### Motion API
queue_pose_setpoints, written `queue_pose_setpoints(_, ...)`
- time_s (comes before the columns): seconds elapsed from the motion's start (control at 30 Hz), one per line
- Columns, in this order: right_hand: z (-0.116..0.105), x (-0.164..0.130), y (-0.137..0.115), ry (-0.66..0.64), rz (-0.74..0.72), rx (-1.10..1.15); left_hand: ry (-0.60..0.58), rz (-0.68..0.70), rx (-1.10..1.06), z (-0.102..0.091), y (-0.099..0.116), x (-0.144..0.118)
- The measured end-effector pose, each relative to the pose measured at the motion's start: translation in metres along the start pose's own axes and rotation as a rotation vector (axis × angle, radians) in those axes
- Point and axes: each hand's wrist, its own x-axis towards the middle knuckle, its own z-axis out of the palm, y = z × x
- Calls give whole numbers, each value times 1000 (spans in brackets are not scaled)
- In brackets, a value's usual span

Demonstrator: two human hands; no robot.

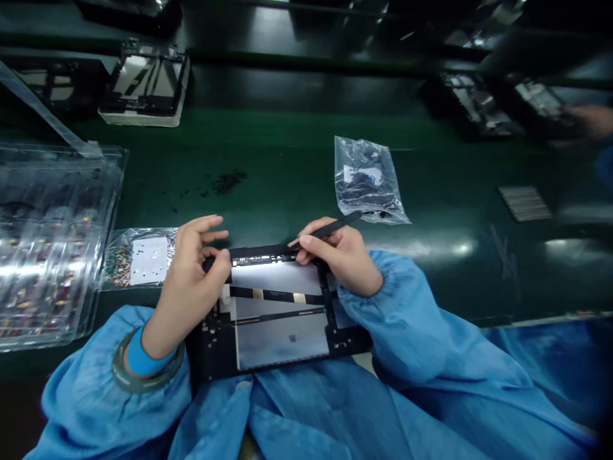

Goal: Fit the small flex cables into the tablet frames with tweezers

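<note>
An opened tablet [282,345] lies at the table's front edge against my body, its silvery inner plates and a slanting dark flat cable [275,295] showing. My left hand [194,275] is at its upper left corner, thumb and a finger closed on the dark edge, the other fingers raised. Black tweezers [335,225] are held like a pen in my right hand [347,255]. Their tip points left at the tablet's top edge, beside a narrow row of small parts. Whether anything sits between the tips is too small to tell.
Clear plastic trays [52,255] stand at left, beside a bag of small coloured parts [141,259]. Loose black bits [228,181] and a bag of black pieces [368,179] lie ahead. Farther back are a stack of opened devices [146,83] and another person's blurred hand [594,121].
</note>
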Motion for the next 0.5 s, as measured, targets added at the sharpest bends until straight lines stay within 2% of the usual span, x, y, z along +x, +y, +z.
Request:
queue_pose_setpoints(0.1, 1, -3, 4, -25, -42, -126, 69, -70, 12, -7, 3, 2)
queue_pose_setpoints(0.23, 1, -5, 9, -22, -93, -194, 190, -73, 58, -14, 4, -4)
queue_pose_setpoints(0.37, -2, -6, 12, -20, -197, -400, 317, -83, 94, -23, 3, -22)
queue_pose_setpoints(0.5, -1, -9, 10, -3, -342, -569, 379, -112, 198, -40, 2, -46)
